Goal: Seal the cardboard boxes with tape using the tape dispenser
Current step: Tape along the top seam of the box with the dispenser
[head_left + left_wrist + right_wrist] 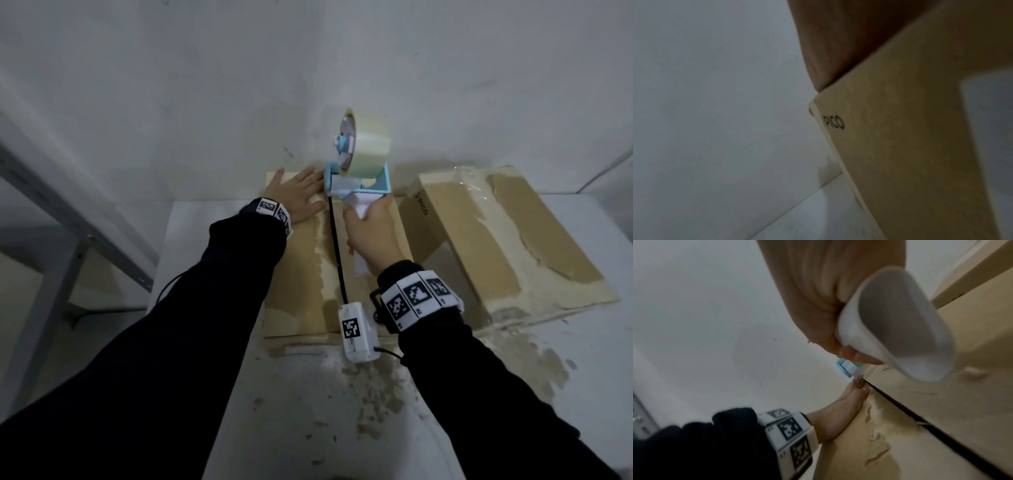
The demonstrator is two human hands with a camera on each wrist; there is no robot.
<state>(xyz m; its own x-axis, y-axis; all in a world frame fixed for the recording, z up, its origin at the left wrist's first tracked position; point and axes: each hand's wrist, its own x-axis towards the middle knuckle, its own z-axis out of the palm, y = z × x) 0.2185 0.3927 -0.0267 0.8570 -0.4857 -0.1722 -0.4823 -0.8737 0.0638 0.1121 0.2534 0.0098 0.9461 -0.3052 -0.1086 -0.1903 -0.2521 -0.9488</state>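
A flat cardboard box (301, 274) lies on the white table (308, 428), with a dark seam (337, 253) running down its top. My left hand (296, 197) rests flat with straight fingers on the box's far left corner. In the left wrist view the palm (838, 40) sits on the box edge above a "PICO" print (833, 123). My right hand (371, 229) grips the white handle (900, 321) of the blue tape dispenser (363, 181). Its front end (846, 368) touches the far end of the seam. The tape roll (370, 144) stands upright above it.
A second cardboard box (496, 240) lies tilted to the right, with clear tape or film crumpled at its far end. A white wall stands close behind both boxes. A grey metal rack frame (51, 212) is at the left. Brown paper residue marks the table near the front.
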